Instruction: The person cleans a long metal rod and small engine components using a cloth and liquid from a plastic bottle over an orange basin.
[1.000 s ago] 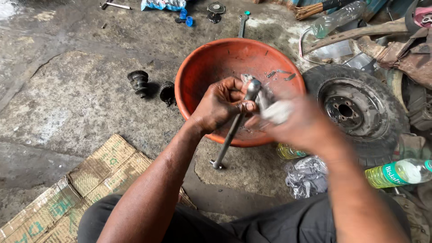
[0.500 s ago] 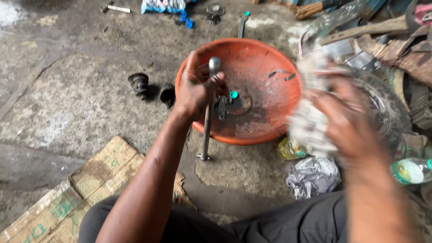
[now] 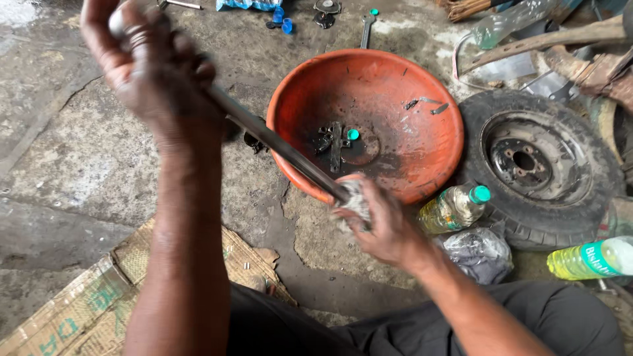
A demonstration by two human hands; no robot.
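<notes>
Soft, even daylight with faint shadows; the raised left hand is motion-blurred.

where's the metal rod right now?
In the head view the metal rod runs diagonally from the raised left hand at upper left down to the right hand, which wraps a rag around its lower end at the orange basin rim.

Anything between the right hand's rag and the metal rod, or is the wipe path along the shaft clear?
Nothing visible. The right hand presses the rag straight onto the metal rod at its lower end; the left hand holds the upper end. The shaft between them is bare, passing above the orange basin rim.
</notes>
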